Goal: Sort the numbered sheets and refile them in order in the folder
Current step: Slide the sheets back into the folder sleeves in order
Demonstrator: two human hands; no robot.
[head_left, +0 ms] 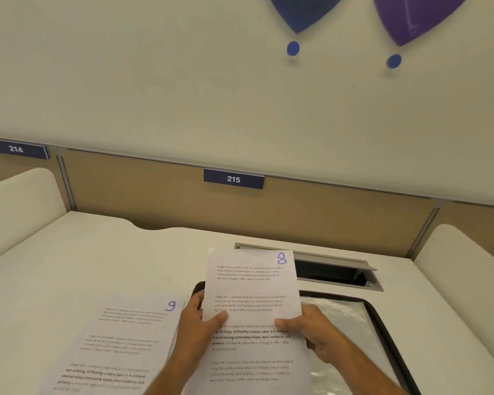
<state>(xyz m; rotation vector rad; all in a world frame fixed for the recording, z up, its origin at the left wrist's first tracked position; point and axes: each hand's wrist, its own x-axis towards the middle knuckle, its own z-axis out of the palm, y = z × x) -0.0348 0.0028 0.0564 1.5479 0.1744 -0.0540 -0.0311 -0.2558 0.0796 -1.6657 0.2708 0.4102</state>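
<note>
Head view: both hands' fingers (221, 317) pinching thin printed sheet 8 (254, 297) above glossy folder (354, 323).

Open cable hatch (337, 273) blocks behind folder (382, 317)

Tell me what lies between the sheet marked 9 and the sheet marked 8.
In the head view, the left hand lies between sheet 9 and sheet 8, gripping sheet 8's left edge.

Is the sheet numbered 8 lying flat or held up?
Held up: both hands, left and right, pinch sheet 8 above the folder.
</note>
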